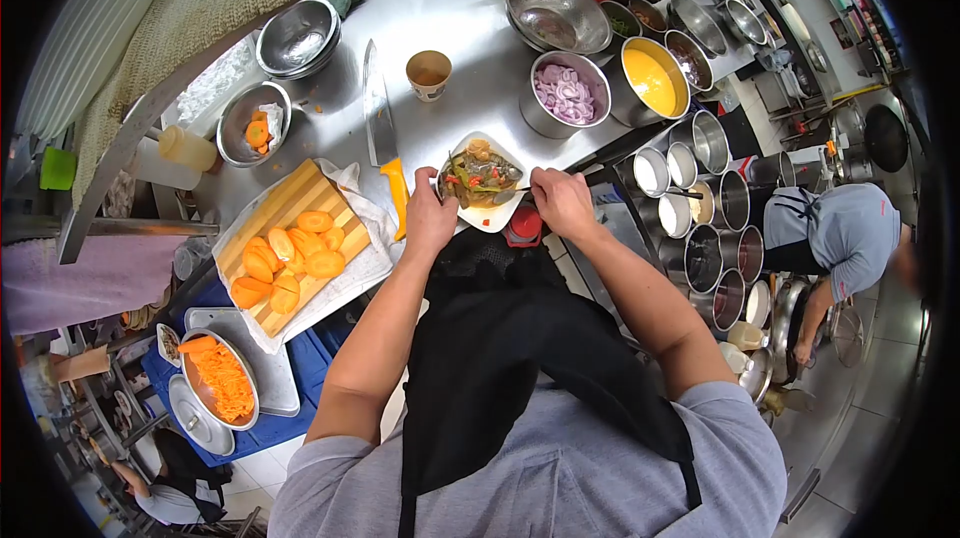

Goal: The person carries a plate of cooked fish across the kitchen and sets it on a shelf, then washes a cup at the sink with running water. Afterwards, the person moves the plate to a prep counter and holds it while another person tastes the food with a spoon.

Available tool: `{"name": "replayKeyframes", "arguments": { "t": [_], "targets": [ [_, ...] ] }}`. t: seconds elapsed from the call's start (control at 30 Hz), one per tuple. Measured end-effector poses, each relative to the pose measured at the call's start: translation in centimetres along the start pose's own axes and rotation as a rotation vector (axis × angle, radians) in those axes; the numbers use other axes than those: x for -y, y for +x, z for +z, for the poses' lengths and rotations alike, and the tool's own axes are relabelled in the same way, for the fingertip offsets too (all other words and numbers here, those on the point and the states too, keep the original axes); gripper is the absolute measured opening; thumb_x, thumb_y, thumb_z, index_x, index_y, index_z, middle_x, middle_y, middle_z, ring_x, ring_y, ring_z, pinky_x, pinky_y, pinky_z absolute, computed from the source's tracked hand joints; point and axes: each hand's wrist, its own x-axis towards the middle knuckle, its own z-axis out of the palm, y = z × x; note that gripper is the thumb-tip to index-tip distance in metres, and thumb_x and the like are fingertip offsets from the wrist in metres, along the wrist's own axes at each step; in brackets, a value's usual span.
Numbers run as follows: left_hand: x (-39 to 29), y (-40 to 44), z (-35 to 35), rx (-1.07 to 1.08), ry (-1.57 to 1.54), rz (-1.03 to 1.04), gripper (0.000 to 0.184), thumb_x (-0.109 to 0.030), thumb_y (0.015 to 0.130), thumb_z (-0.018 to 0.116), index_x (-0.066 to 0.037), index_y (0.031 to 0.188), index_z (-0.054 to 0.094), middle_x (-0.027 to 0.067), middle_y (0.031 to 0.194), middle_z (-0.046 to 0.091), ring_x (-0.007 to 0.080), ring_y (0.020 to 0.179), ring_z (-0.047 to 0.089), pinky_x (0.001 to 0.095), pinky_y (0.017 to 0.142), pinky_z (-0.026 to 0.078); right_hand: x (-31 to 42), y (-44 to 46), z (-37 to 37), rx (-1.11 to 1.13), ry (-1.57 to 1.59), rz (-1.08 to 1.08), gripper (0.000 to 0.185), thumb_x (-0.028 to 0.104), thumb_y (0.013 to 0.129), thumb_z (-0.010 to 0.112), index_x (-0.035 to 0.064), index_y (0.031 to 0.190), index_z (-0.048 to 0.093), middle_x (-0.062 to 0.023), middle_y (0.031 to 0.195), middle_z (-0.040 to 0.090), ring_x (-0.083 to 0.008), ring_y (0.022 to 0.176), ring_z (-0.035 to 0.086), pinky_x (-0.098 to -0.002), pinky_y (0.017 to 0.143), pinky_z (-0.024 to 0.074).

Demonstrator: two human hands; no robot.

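Observation:
A white square dish [481, 183] of stewed food with green and red pieces is at the steel counter's front edge. My left hand [433, 215] is closed on the dish's left side, fingertips at a utensil handle there. At the right side my right hand [563, 202] is closed round the end of a thin utensil that reaches into the food. Left of the dish lies a large knife [378, 128] with a yellow handle. Behind the dish stands a paper cup [429, 75]. Sliced orange vegetables [285, 253] rest on a striped wooden board [300, 200] over a white cloth.
Metal bowls [298, 36] stand at the back left. Pots of sliced onion [565, 95] and yellow liquid [655, 80] stand right. A bowl of shredded orange vegetable [222, 380] sits lower left. One co-worker [840, 233] stands far right, another [180, 493] lower left.

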Motion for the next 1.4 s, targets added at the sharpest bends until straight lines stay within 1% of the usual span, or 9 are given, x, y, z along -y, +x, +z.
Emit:
{"name": "replayKeyframes", "arguments": {
  "t": [0.07,0.13,0.37,0.47,0.53,0.87,1.17,1.23,1.4],
  "targets": [
    [0.4,-0.2,0.0,-0.005,0.089,0.051,0.046,-0.003,0.082,0.06,-0.003,0.125,0.042,0.0278,0.092,0.064,0.0444,0.087,0.066,0.0497,0.079,0.051,-0.7,-0.1,0.9,-0.047,0.002,-0.007,0.004,0.013,0.089,0.06,0.0093,0.09,0.06,-0.0087,0.077,0.062,-0.0312,0.079,0.064,-0.0456,0.069,0.0384],
    [3.7,0.5,1.5,-0.155,0.105,0.227,0.05,-0.005,0.082,0.057,-0.006,0.129,0.041,0.0224,0.087,0.062,0.0417,0.077,0.065,0.0487,0.075,0.05,-0.9,-0.2,1.1,-0.097,-0.002,-0.012,0.004,0.013,0.089,0.061,0.0095,0.09,0.06,-0.0085,0.076,0.062,-0.031,0.079,0.064,-0.0454,0.068,0.0378],
    [5.1,-0.2,2.4,-0.219,0.075,0.221,0.052,-0.003,0.082,0.056,-0.006,0.132,0.041,0.0218,0.092,0.062,0.0384,0.075,0.067,0.0461,0.071,0.053,-0.6,-0.6,1.8,-0.13,-0.03,-0.051,0.005,0.015,0.089,0.061,0.0101,0.088,0.059,-0.0072,0.075,0.059,-0.0293,0.075,0.062,-0.0436,0.067,0.0353],
    [5.3,-0.1,2.6,-0.181,-0.004,0.16,0.052,-0.001,0.083,0.056,-0.006,0.132,0.04,0.0197,0.093,0.061,0.0328,0.071,0.069,0.0422,0.065,0.057,-0.3,-0.7,2.0,-0.13,-0.032,-0.05,0.006,0.015,0.089,0.061,0.01,0.086,0.059,-0.0072,0.074,0.059,-0.029,0.075,0.062,-0.0436,0.067,0.0354],
    [4.4,-0.4,2.4,-0.131,-0.106,0.056,0.049,-0.003,0.082,0.056,-0.003,0.129,0.042,0.0287,0.105,0.062,0.0451,0.096,0.062,0.0491,0.084,0.048,0.0,-0.7,2.2,-0.135,-0.03,-0.055,0.007,0.016,0.089,0.061,0.01,0.085,0.058,-0.0073,0.073,0.059,-0.0289,0.075,0.062,-0.0437,0.067,0.0355],
    [2.8,0.3,1.8,-0.077,-0.083,-0.092,0.048,-0.009,0.083,0.063,-0.003,0.125,0.041,0.0276,0.094,0.066,0.0457,0.09,0.066,0.0498,0.081,0.051,-0.2,0.2,2.1,0.096,0.374,0.262,0.012,0.018,0.086,0.061,0.0071,0.09,0.064,-0.0193,0.074,0.065,-0.041,0.074,0.065,-0.0493,0.067,0.0484],
    [2.5,0.0,1.5,-0.07,-0.194,-0.11,0.047,-0.004,0.083,0.061,-0.004,0.126,0.04,0.0238,0.086,0.067,0.0351,0.069,0.071,0.0438,0.061,0.058,-0.3,3.3,-1.2,-0.042,0.225,0.265,0.008,0.015,0.087,0.061,0.0076,0.09,0.061,-0.0167,0.079,0.066,-0.0387,0.078,0.065,-0.0488,0.069,0.0476],
    [2.4,0.1,1.3,-0.018,-0.154,-0.137,0.053,0.001,0.085,0.058,-0.004,0.133,0.036,0.0183,0.098,0.065,0.0239,0.067,0.072,0.0337,0.059,0.059,-0.7,3.2,-0.5,-0.165,0.004,0.105,0.005,0.014,0.088,0.06,0.009,0.09,0.059,-0.0124,0.082,0.066,-0.0351,0.081,0.064,-0.0481,0.069,0.0433],
    [1.2,-0.3,0.5,0.007,-0.172,-0.175,0.052,0.001,0.085,0.058,-0.004,0.132,0.036,0.018,0.097,0.065,0.023,0.066,0.071,0.0332,0.059,0.059,-0.2,2.1,-0.5,-0.196,0.042,0.086,0.004,0.013,0.088,0.06,0.0097,0.089,0.059,-0.0087,0.08,0.064,-0.0316,0.082,0.064,-0.0457,0.068,0.04]
  ]
}}
